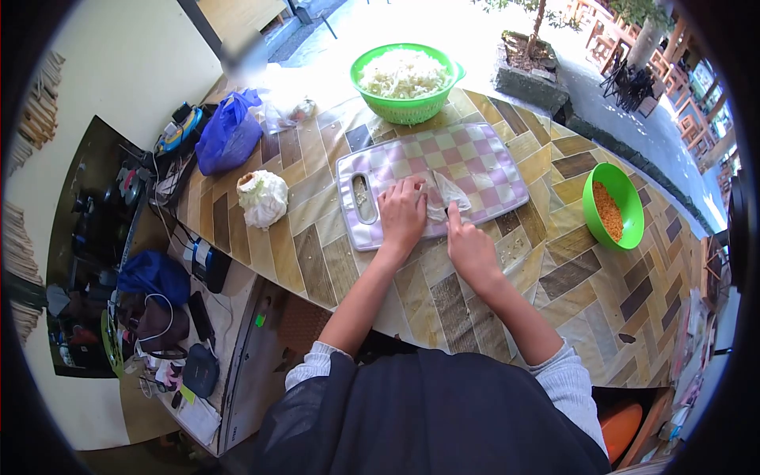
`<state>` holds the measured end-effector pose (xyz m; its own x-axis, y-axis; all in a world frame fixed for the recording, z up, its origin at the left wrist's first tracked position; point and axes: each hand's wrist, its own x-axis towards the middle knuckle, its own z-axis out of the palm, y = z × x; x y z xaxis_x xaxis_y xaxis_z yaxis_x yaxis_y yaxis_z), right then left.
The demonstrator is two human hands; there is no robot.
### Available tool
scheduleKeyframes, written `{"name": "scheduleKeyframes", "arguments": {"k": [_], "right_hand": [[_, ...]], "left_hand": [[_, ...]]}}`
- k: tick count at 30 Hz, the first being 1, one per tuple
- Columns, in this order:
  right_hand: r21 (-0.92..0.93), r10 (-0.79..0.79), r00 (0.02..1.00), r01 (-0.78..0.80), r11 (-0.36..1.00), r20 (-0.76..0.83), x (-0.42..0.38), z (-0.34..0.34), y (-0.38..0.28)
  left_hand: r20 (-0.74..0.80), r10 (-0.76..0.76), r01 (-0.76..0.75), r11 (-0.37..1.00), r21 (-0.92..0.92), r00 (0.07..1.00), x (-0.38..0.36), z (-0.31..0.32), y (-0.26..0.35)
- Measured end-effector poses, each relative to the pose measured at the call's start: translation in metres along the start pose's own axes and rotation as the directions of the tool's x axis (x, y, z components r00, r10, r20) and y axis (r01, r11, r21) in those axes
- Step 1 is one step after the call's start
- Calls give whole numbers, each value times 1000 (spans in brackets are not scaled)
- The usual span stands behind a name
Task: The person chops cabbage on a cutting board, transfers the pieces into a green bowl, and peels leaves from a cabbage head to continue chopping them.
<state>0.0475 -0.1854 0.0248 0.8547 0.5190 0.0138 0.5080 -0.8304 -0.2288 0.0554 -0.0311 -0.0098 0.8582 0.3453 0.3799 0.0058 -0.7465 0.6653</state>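
Note:
A pink-and-white checkered cutting board lies on the table in front of me. Pale cabbage leaf pieces rest on it between my hands. My left hand presses down at the left side of these pieces, fingers bent over and close together. In my right hand is a knife, its dark handle partly showing; the index finger stretches along it, and the blade is hard to make out against the cabbage. A cut-open cabbage head sits left of the board.
Behind the board stands a green colander heaped with shredded cabbage. To the right, a green bowl holds orange grated food. A blue plastic bag is at the table's back left. Cluttered shelves stand below left.

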Motion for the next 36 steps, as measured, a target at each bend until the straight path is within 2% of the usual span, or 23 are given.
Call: {"name": "scheduleKeyframes", "arguments": {"k": [2, 5, 8, 11, 14, 17, 20, 21, 23, 24, 27, 29, 30, 32, 33, 35, 36], "right_hand": [[113, 32, 999, -34, 993, 15, 9, -4, 6], [371, 50, 999, -50, 927, 9, 16, -6, 25], [471, 78, 996, -53, 881, -34, 19, -7, 34], [633, 77, 992, 2, 774, -98, 18, -3, 39], [818, 177, 979, -185, 545, 103, 11, -20, 42], [881, 202, 975, -177, 439, 96, 7, -27, 54], [862, 220, 972, -176, 475, 77, 2, -30, 65], [862, 219, 975, -139, 487, 33, 0, -29, 67], [859, 218, 975, -69, 506, -51, -4, -24, 71], [863, 217, 976, -78, 499, -37, -5, -25, 72], [862, 217, 976, -133, 489, 27, -8, -35, 67], [837, 223, 969, -211, 505, 110, -11, -47, 63], [797, 186, 982, -92, 597, -26, -10, -40, 67], [651, 64, 960, 133, 747, -271, -8, -18, 79], [671, 89, 977, 67, 738, -195, -9, -20, 76], [692, 131, 990, -65, 719, -44, -7, -30, 66], [657, 110, 992, -39, 753, -67, -6, -29, 61]], "left_hand": [[64, -50, 61, 983, -175, 997, 5, -2, 0], [36, -129, 134, 963, -232, 991, 25, -25, -3], [4, -92, 92, 988, -127, 996, 50, -53, -23], [-41, 83, -79, 993, 86, 996, 56, -54, -39], [-134, 152, -119, 967, 226, 979, 48, -41, -26], [204, 32, -73, 977, 199, 978, 41, -28, -3], [215, 42, -97, 963, 253, 976, 34, -1, 10], [242, -17, -43, 969, 244, 970, 33, 5, 18], [212, 35, -84, 971, 225, 977, 33, 15, 25], [198, 61, -105, 970, 218, 978, 33, 20, 26], [257, 44, -34, 999, -39, 965, 36, 32, 23], [251, 30, 44, 958, -283, 967, 46, 28, 21], [251, 21, 83, 914, -397, 968, 53, 20, 23], [98, 210, -188, 962, -197, 973, 66, -2, 23], [36, 310, -307, 949, -78, 950, 68, -10, 20], [95, 406, -412, 909, 55, 909, 67, -14, 7], [131, 450, -465, 878, 117, 883, 65, -15, 0]]}}
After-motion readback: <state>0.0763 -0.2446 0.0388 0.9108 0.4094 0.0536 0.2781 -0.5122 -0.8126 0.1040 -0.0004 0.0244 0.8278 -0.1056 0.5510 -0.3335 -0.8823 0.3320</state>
